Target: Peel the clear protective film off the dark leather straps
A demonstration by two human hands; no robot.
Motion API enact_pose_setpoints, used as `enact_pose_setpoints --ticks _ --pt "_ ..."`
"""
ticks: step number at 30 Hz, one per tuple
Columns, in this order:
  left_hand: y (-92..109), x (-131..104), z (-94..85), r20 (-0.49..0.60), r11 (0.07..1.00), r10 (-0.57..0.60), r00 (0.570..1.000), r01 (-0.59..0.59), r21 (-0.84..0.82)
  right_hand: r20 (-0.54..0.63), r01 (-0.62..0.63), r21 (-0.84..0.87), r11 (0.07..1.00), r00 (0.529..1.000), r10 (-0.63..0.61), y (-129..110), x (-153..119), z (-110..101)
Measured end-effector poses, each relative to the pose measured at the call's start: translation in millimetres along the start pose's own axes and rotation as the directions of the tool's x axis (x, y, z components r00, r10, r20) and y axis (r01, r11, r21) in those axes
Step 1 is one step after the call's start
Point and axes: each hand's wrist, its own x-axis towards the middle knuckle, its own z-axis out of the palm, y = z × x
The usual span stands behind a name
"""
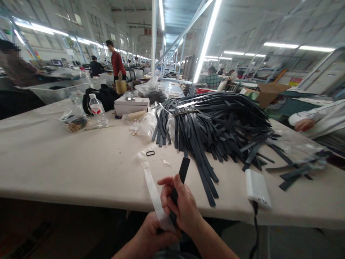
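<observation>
My right hand (183, 205) is wrapped round a black strap (184, 169), whose rounded end points up past the fingers. Lower and to the left, my left hand (155, 233) grips a whitish translucent strip (153, 187) that stretches up onto the table. Both hands are close together at the table's front edge. A black rectangular ring (150, 153) lies beyond the strip, beside small clear plastic scraps (166, 162). Behind the hands a large pile of black straps (221, 126) spreads over the table, some ends hanging toward me.
A white power bank (257, 189) with a black cable lies at the front right. Farther back stand a bottle (96, 108), a bag of small parts (74, 122) and a white box (131, 105). A person's hand (304, 125) is at the right; others work behind.
</observation>
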Motion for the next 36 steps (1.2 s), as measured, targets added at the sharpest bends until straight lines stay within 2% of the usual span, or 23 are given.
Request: enact_pose_setpoints --ticks 2,5,7,10,13,15,17,18,19,20,23,28,30,33,36 --pt "-6.0 -1.9 -6.4 -0.065 1.000 -0.009 0.998 0.007 -0.030 0.059 -0.015 -0.046 0.999 0.998 0.017 4.4 -2.9 -6.9" --pt "-14.9 -4.5 -15.3 -0.174 0.992 -0.039 0.984 0.018 -0.121 0.178 -0.107 -0.174 0.979 0.974 0.138 14.6 -9.0 -20.7" --pt "-20.7 -6.4 -17.8 -0.195 0.990 -0.050 0.979 0.022 -0.139 0.201 -0.137 -0.259 0.956 0.961 0.192 22.2 -12.0 -28.0" --pt "-22.9 -11.4 -20.6 -0.183 0.990 -0.066 0.981 0.042 -0.134 0.153 -0.163 -0.269 0.949 0.966 0.209 29.0 -12.3 -34.5" --pt "-10.9 -18.6 -31.9 -0.280 0.989 -0.104 0.954 0.068 -0.134 0.056 -0.139 -0.223 0.965 0.986 0.155 29.1 -10.2 -38.7" --pt "3.0 -22.7 -44.9 -0.430 0.985 -0.119 0.895 0.053 -0.162 -0.009 -0.092 -0.276 0.957 0.996 0.093 28.7 -10.3 -40.6" --pt "17.5 -25.3 -58.4 -0.589 0.957 -0.157 0.793 -0.025 -0.289 -0.036 -0.092 -0.363 0.927 0.996 0.085 30.1 -12.6 -40.2" --pt "24.0 -25.9 -63.9 -0.646 0.928 -0.185 0.741 -0.085 -0.364 -0.038 -0.108 -0.406 0.908 0.994 0.101 31.6 -14.6 -38.8" --pt "29.5 -26.1 -68.1 -0.677 0.893 -0.207 0.707 -0.146 -0.426 -0.033 -0.127 -0.447 0.885 0.991 0.126 33.3 -16.8 -36.4" --pt "33.7 -26.1 -71.0 -0.689 0.863 -0.218 0.691 -0.194 -0.467 -0.027 -0.145 -0.484 0.863 0.988 0.151 35.2 -19.3 -33.3" --pt "37.9 -25.4 -72.7 -0.696 0.855 -0.190 0.692 -0.232 -0.464 -0.024 -0.182 -0.553 0.813 0.979 0.203 41.1 -25.8 -22.4" --pt "27.4 -27.0 -69.1 -0.712 0.950 -0.086 0.697 -0.157 -0.268 -0.033 -0.227 -0.561 0.796 0.967 0.252 50.2 -31.6 -16.6" --pt "26.0 -27.9 -67.5 -0.705 0.975 -0.048 0.707 -0.120 -0.187 -0.044 -0.222 -0.545 0.809 0.971 0.236 49.3 -33.0 -17.5" --pt "30.6 -28.2 -63.3 -0.668 0.991 -0.029 0.744 -0.068 -0.119 -0.038 -0.148 -0.500 0.853 0.988 0.149 41.3 -32.7 -15.2" --pt "36.3 -26.9 -57.8 -0.586 0.992 -0.022 0.810 -0.054 -0.112 0.087 -0.027 -0.533 0.846 0.993 0.086 33.4 -27.2 -8.9"
